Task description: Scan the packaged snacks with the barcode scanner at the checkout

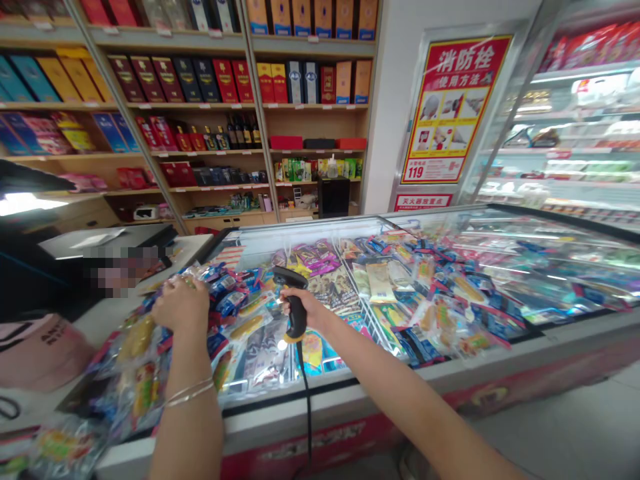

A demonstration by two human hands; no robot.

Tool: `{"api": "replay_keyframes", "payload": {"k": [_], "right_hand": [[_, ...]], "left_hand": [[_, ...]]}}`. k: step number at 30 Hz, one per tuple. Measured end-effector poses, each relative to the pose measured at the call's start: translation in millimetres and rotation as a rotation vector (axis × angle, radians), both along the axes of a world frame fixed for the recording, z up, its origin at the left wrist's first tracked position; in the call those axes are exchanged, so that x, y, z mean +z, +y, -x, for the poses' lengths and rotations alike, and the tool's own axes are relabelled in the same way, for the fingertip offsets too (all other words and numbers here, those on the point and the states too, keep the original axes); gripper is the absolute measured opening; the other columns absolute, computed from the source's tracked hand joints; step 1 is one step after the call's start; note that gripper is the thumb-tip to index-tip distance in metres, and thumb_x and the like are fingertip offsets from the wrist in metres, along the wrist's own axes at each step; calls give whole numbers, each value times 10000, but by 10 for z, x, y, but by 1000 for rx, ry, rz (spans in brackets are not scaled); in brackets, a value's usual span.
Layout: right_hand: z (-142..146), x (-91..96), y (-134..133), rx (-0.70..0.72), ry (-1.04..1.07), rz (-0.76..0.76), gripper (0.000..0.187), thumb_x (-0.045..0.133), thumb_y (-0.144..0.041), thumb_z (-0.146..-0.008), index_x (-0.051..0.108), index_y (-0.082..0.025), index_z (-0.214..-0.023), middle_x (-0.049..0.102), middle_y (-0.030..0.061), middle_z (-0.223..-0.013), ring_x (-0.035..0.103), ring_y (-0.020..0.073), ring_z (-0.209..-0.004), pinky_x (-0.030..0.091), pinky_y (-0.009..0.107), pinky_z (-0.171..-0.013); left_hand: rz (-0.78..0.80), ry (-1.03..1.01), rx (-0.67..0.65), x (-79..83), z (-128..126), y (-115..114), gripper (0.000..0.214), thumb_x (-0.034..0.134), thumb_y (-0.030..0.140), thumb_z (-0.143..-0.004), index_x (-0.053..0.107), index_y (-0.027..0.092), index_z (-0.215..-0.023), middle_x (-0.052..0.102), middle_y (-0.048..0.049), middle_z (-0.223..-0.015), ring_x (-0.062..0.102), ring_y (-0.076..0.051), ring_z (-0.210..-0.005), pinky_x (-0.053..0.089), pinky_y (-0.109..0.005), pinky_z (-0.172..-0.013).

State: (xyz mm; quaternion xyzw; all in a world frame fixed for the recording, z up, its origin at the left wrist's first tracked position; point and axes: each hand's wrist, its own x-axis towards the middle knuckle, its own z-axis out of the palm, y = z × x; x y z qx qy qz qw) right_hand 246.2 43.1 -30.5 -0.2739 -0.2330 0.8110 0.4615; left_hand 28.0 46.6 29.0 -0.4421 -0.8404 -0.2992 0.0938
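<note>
My right hand (306, 308) is closed round the grip of a black handheld barcode scanner (294, 301). Its head points left, and its cable (306, 393) hangs down over the freezer's front edge. My left hand (181, 304), with thin bracelets on the wrist, rests with curled fingers on wrapped ice-cream packets (235, 300) heaped on the glass lid of the chest freezer (350, 393). Its fingertips seem to pinch a packet at the top of the heap.
More packets fill the freezer under the sliding glass (450, 280). A counter (115, 243) with a blurred-out item stands at the left. A pink cap (35, 350) lies near the left edge. Shelves of boxed bottles (200, 80) fill the back wall, and a glass-door cooler (575, 120) stands at the right.
</note>
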Motion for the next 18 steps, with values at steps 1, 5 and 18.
{"api": "replay_keyframes", "payload": {"k": [1, 5, 18], "right_hand": [[-1, -1, -12, -3, 2, -12, 120, 710, -123, -696, 595, -123, -659, 574, -14, -558, 447, 48, -450, 365, 153, -432], [-3, -33, -45, -12, -10, -73, 134, 738, -137, -654, 606, -118, -661, 569, -15, -559, 452, 49, -446, 372, 168, -438], [-79, 19, -36, -61, 35, -94, 106, 731, -127, -647, 628, -108, -663, 600, -1, -575, 464, 53, -465, 388, 165, -446]], "left_hand": [[-11, 11, 5, -2, -8, 0, 506, 332, 368, -902, 543, 72, -1254, 582, -256, -1231, 585, -415, -1068, 447, -516, -812], [-24, 44, 20, 1, -17, 4, 474, 356, 359, -900, 599, 59, -1176, 606, -238, -1203, 599, -396, -1050, 463, -495, -826], [53, 12, -15, 58, -2, -12, 516, 296, 392, -917, 569, 91, -1235, 564, -224, -1295, 574, -422, -1115, 467, -537, -857]]}}
